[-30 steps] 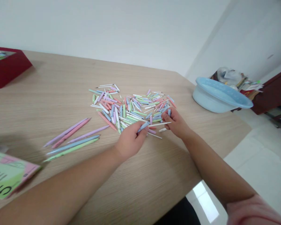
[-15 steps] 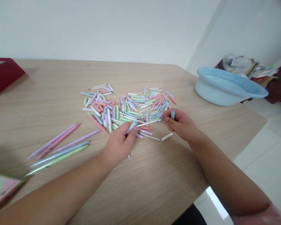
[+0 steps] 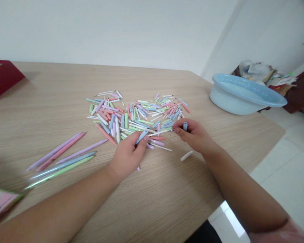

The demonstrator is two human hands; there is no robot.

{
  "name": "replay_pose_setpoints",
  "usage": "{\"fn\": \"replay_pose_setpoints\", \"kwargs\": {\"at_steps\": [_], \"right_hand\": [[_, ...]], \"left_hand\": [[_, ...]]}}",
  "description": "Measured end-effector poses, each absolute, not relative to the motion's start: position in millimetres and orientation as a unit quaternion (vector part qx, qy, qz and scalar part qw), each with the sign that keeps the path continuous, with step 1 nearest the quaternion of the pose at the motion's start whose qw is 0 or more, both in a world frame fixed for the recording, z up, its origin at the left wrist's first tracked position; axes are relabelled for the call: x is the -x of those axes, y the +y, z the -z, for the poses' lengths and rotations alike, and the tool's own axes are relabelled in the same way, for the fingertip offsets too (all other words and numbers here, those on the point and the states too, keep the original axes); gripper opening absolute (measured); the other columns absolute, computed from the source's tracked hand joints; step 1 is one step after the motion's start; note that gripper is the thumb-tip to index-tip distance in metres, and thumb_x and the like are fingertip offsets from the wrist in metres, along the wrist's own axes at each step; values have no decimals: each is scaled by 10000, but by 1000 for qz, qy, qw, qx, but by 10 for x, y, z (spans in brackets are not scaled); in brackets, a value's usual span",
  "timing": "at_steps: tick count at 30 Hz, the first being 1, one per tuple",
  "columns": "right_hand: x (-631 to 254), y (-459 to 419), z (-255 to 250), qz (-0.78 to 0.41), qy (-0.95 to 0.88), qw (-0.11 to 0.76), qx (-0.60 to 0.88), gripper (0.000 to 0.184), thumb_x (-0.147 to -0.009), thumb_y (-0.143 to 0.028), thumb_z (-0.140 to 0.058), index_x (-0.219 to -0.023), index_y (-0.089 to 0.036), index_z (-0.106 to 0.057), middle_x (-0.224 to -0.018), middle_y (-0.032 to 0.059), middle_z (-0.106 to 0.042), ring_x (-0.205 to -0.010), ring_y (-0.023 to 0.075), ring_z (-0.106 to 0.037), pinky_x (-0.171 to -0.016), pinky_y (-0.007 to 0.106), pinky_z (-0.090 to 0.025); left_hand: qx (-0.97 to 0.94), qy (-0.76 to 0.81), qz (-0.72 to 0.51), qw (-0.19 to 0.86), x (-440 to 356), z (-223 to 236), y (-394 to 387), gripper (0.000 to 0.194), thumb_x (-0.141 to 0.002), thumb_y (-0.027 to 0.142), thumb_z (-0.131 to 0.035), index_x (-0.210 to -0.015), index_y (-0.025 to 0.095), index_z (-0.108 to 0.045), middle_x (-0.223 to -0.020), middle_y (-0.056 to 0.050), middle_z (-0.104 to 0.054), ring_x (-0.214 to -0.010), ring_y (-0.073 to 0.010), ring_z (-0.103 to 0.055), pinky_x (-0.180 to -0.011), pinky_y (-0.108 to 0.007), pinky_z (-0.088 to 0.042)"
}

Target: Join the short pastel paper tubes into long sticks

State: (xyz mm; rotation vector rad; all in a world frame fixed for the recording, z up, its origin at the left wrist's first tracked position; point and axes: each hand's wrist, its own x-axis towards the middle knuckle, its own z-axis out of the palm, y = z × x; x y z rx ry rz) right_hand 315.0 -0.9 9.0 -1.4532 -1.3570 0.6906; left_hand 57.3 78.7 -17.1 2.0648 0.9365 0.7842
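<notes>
My left hand is closed around a light blue pen tube, whose end sticks out past the thumb. In my right hand, curled with its fingertips pinched, a short light blue pen piece stands up between the fingers. A thin white pen refill spans the space between the two hands; whether either one grips it I cannot tell. A white pen piece lies on the table below my right hand. Just beyond both hands spreads a pile of pastel pen parts: tubes, caps and refills.
Several whole pens lie side by side at the left of the wooden table. A red box stands at far left, a pink-green packet at near left. The blue basin sits at the right edge.
The loose white pen piece has shifted right and closer to me on the table. Both hands keep nearly the same pose, with the view shifted slightly.
</notes>
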Motion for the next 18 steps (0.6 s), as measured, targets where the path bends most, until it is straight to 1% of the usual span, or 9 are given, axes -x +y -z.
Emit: {"fn": "replay_pose_setpoints", "kwargs": {"at_steps": [7, 12, 18], "right_hand": [[-3168, 17, -39, -256, -547, 517, 606, 244, -876, -443, -770, -972, -218, -781, -677, -16, -561, -588, 116, -406, -530, 273, -294], [-3154, 17, -46, -245, -538, 520, 617, 241, -860, -419, -786, -977, -209, -793, -716, -3, -632, -600, 115, -442, -541, 272, -323], [-3153, 8, -52, -234, -541, 518, 620, 241, -860, -434, -785, -954, -212, -795, -718, 0, -632, -621, 127, -469, -565, 280, -352]], "left_hand": [[-802, 363, -304, 364, -574, 181, 794, 386, -1063, 520, -462, -848, 218, -572, -765, 26, -580, -764, -179, -567, -699, -303, -403], [-800, 360, -313, 364, -577, 183, 796, 384, -1059, 524, -466, -866, 218, -596, -778, 21, -603, -779, -186, -587, -711, -304, -420], [-795, 363, -319, 366, -582, 185, 797, 373, -1052, 507, -484, -845, 217, -593, -760, 24, -602, -757, -179, -582, -696, -297, -424]]}}
